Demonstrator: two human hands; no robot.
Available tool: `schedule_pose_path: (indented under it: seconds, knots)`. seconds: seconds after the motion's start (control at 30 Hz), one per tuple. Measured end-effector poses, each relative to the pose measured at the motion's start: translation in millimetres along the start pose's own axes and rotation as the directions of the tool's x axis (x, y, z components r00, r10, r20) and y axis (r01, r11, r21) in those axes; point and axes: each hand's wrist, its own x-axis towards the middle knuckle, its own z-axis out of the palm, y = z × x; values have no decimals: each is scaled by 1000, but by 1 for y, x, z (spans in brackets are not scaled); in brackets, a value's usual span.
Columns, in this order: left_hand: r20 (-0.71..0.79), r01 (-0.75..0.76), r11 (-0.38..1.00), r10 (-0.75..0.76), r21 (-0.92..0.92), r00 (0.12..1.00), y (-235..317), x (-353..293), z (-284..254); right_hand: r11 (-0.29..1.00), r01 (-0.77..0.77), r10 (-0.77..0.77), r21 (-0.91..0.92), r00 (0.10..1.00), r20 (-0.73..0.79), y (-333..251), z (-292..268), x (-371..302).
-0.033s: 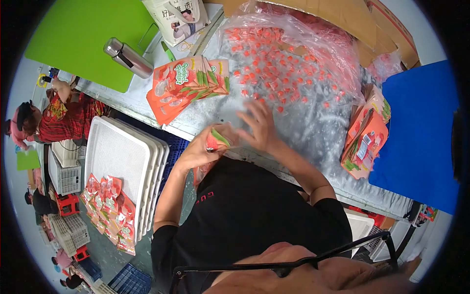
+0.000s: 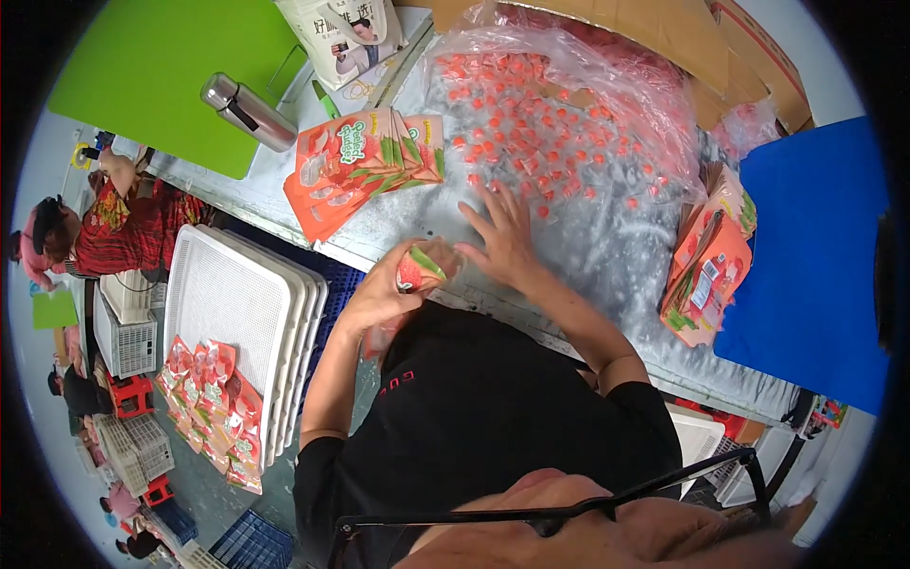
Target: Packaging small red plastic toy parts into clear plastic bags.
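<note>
My left hand (image 2: 374, 294) is closed around a red and green printed pouch (image 2: 418, 269) at the table's near edge, in front of my chest. The pouch's mouth faces up and right; what is inside cannot be made out. My right hand (image 2: 504, 239) is just right of it, fingers spread over the table, fingertips by the near edge of a scatter of small red wrapped candies (image 2: 517, 123). No candy shows in its grasp. Left of the candies, several flat red pouches (image 2: 355, 166) lie fanned out on the table (image 2: 607, 256).
More pouches (image 2: 706, 275) are stacked at the right beside a blue board (image 2: 806, 256). A steel flask (image 2: 251, 114) and a white bag (image 2: 341, 43) stand back left. White trays (image 2: 232, 294) are stacked at lower left, with filled-looking pouches (image 2: 213, 408) on top. People work farther left.
My right hand's blurred fingers now show sharply, spread out slightly farther toward the candies. The pouch in my left hand has shifted a little; that hand stays closed on it.
</note>
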Motion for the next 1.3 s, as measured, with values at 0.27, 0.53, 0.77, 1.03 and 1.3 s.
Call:
schedule_pose_path:
  seconds: [0.27, 0.53, 0.77, 1.03, 1.3]
  knots:
    - [-145, 25, 982, -53, -188, 988, -7, -19, 4, 968, -156, 171, -199, 983, 64, 37, 58, 53]
    - [-175, 7, 935, -73, -353, 982, -25, -25, -1, 986, -126, 149, -112, 964, 222, 46, 54, 9]
    - [-181, 32, 959, -86, -283, 980, -24, -19, -3, 539, -426, 374, 727, 894, 246, 85, 14, -22]
    - [-229, 45, 924, -142, -380, 963, -22, -29, -7, 672, -349, 279, 653, 936, 214, 49, -9, -32]
    - [-281, 28, 895, -169, -446, 945, -31, -37, -14, 998, -10, 1, 63, 989, 147, 12, 19, -33]
